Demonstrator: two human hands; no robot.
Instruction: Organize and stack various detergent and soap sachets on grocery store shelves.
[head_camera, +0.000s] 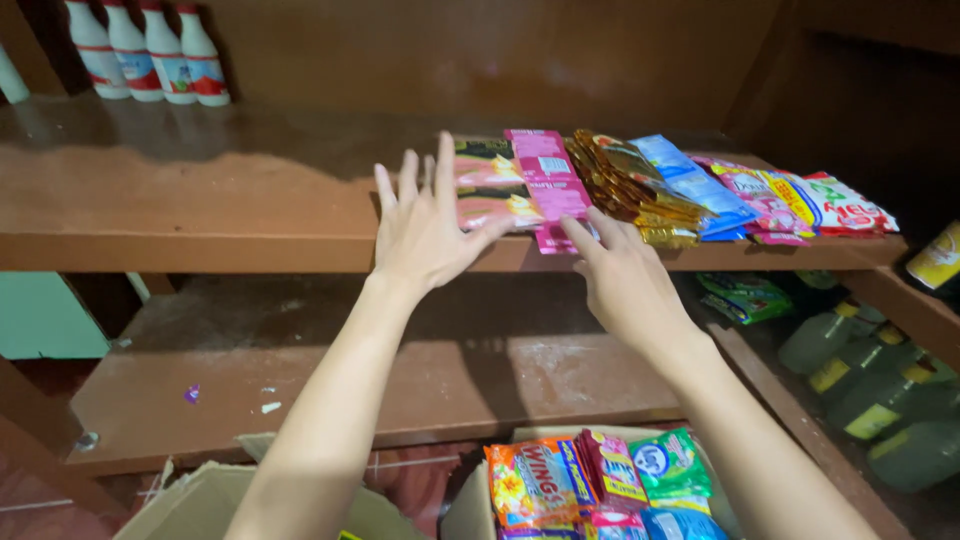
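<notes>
My left hand (425, 225) is spread flat, fingers apart, at the front of a wooden shelf (200, 215), its thumb touching a stack of pink and black sachet strips (490, 185). My right hand (615, 275) rests with fingers extended at the shelf's front edge, its fingertips on a magenta sachet strip (548, 185). To the right lie gold sachets (630, 190), blue sachets (700, 190) and pink, yellow and red packets (800, 205) in a row.
White bottles with red bases (150, 50) stand at the back left of the shelf. A lower shelf (350, 390) sits beneath. A cardboard box (590, 485) of colourful packets is below, and large pale bottles (860, 380) stand at the right.
</notes>
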